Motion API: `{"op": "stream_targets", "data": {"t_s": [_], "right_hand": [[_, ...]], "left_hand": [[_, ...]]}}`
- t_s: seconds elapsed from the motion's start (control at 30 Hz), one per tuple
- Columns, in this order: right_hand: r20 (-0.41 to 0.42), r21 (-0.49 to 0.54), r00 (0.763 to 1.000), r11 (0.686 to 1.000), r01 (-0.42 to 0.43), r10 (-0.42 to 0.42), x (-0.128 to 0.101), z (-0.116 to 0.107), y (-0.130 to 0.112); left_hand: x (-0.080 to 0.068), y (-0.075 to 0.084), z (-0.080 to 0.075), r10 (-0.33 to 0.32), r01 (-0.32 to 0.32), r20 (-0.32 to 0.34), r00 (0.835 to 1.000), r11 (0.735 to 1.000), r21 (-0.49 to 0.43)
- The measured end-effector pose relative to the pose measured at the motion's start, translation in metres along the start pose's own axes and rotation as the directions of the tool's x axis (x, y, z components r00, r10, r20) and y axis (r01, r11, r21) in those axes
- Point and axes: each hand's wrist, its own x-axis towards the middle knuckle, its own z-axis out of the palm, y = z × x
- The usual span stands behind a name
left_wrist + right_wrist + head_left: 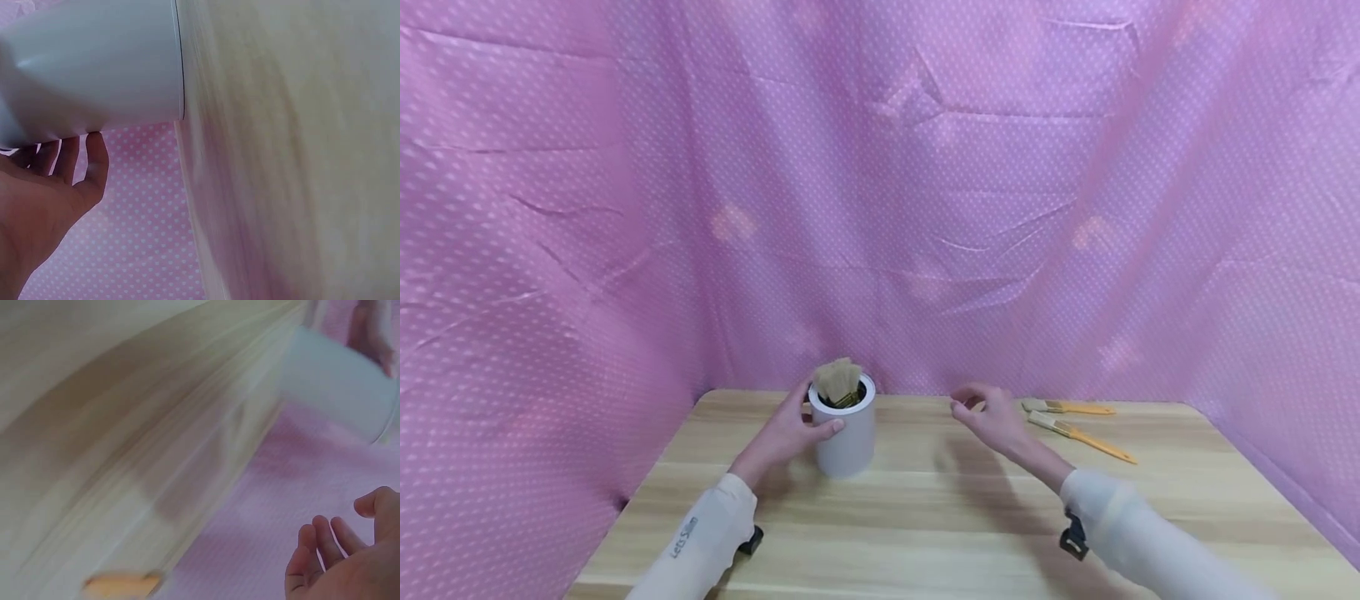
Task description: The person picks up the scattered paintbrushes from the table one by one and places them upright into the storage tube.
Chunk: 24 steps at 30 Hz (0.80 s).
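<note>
A white cylindrical holder (847, 446) stands upright on the table, left of centre in the head view. Bristle ends of several paintbrushes (837, 380) poke up from its opening, their handles hidden inside. My left hand (784, 432) grips the holder near the rim, thumb on the near side; in the left wrist view its fingertips touch the holder's grey-looking wall (112, 69). Over the table, between the holder and two loose paintbrushes, my right hand (994, 418) hovers with loosely bent fingers and nothing in them. The right wrist view shows its palm (356, 569) bare.
Two paintbrushes with orange handles, one farther back (1086, 408) and one nearer (1101, 445), lie on the right of the wooden table (880, 533), bristles pointing left. A pink dotted curtain (880, 208) hangs behind the table and along both sides.
</note>
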Motion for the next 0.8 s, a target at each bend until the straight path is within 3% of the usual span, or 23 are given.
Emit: {"op": "stream_targets", "data": {"t_s": [0.23, 0.47, 0.63, 0.8], "right_hand": [[-0.005, -0.138, 1.0, 0.99, 0.013, -0.013, -0.011, -0.039, 0.044], [-0.004, -0.329, 0.998, 0.943, 0.051, -0.056, -0.02, -0.086, 0.092], [0.026, -0.39, 1.0, 0.921, -0.005, 0.016, -0.03, -0.114, 0.123], [0.081, -0.371, 0.993, 0.928, -0.046, 0.082, -0.047, -0.124, 0.146]], "left_hand": [[0.005, -0.004, -0.003, -0.015, 0.014, -0.017, 1.0, 1.0, -0.023], [0.005, -0.004, -0.001, 0.015, -0.016, -0.005, 1.0, 1.0, -0.018], [0.004, -0.003, 0.001, 0.025, -0.025, 0.004, 1.0, 0.999, -0.02], [0.003, -0.004, 0.001, 0.026, -0.026, 0.003, 1.0, 1.0, -0.015]]}}
